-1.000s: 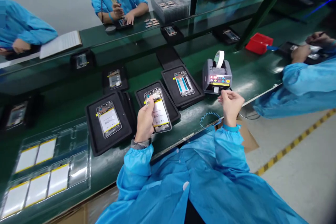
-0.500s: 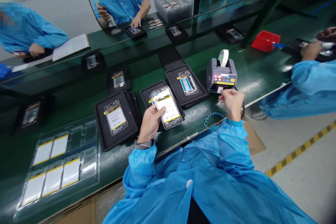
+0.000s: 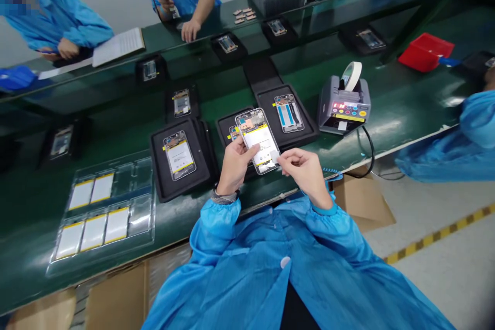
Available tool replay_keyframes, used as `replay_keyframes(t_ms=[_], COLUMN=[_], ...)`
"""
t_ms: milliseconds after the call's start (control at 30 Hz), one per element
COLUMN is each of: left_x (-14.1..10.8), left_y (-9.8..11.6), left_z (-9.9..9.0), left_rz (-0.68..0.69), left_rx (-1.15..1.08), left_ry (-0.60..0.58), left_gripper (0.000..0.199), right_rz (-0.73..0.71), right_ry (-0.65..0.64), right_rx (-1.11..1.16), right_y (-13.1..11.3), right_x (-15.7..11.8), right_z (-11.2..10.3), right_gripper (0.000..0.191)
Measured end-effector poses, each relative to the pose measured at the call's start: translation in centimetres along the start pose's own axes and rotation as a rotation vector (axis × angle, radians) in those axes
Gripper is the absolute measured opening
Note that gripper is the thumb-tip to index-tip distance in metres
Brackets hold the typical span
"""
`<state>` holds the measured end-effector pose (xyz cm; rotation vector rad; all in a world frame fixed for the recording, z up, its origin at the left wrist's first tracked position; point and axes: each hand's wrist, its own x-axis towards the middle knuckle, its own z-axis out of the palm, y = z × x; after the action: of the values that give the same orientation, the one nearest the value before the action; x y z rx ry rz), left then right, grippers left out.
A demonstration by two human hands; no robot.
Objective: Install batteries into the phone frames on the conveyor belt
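My left hand (image 3: 236,165) grips an open phone body (image 3: 260,139) by its left edge, with the thumb over the white battery. The phone is tilted above a black tray (image 3: 223,125) that holds another phone partly hidden behind it. My right hand (image 3: 303,169) pinches a small pale piece of tape (image 3: 275,156) at the phone's lower right edge. To the right stands a grey tape dispenser (image 3: 343,105) with a white roll on top and a short white strip at its front.
Black trays with open phones (image 3: 180,157) lie left and behind. A clear tray (image 3: 149,232) at the left holds several white batteries. A red bin (image 3: 425,52) is at the right. Other people in blue sleeves work across the bench and at the right.
My right hand has moved left from the tape dispenser to the held phone, with a tape piece in its fingers. The view has shifted. A person's hand opposite has left the phone tray.
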<state>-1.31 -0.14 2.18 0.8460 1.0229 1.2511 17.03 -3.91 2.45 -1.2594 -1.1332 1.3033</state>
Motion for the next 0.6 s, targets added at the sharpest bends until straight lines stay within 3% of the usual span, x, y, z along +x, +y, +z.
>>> replay_keyframes(t_ms=[600], left_x=[0.58], left_y=[-0.46], left_z=[-0.44], left_rz=[0.069], left_rx=[0.043], left_ry=[-0.032], left_gripper=[0.054], right_rz=[-0.021], right_ry=[0.07], right_rx=[-0.093], right_y=[0.81], right_x=[0.56], right_z=[0.97], right_gripper=[0.035])
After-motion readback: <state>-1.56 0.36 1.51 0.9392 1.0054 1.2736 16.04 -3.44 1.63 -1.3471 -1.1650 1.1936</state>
